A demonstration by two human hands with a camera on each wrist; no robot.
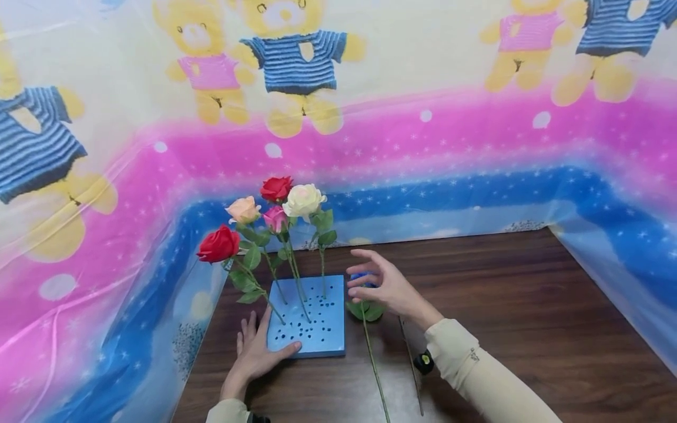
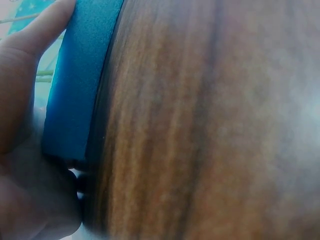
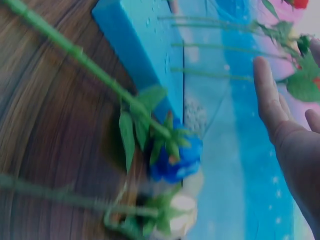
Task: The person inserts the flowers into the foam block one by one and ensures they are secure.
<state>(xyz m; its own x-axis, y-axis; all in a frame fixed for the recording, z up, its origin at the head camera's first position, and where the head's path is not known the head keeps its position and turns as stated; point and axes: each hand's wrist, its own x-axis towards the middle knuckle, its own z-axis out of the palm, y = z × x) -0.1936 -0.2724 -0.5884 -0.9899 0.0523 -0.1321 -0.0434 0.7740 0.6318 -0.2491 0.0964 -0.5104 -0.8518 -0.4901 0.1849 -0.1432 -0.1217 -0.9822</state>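
Observation:
My left hand point(image 1: 258, 352) rests against the near left corner of a light blue foam block point(image 1: 334, 332) full of small holes. Its thumb lies on the top near the front edge, and its fingers stretch along the left side. Several artificial roses stand in the block: a red rose point(image 1: 219, 244), a peach rose point(image 1: 243, 210), a pink rose point(image 1: 275, 219), another red rose point(image 1: 277, 188) and a white rose point(image 1: 304, 201). Right of the block, my right hand point(image 1: 391, 288) hovers with loosely bent, empty fingers over a blue rose point(image 3: 175, 162) lying on the table.
A pale rose point(image 3: 182, 210) lies beside the blue one, its bloom hidden behind my right hand in the head view; its thin stem point(image 1: 409, 364) runs toward me. The brown wooden table point(image 1: 502, 305) ends at a printed bear curtain point(image 1: 386, 135) behind and at both sides.

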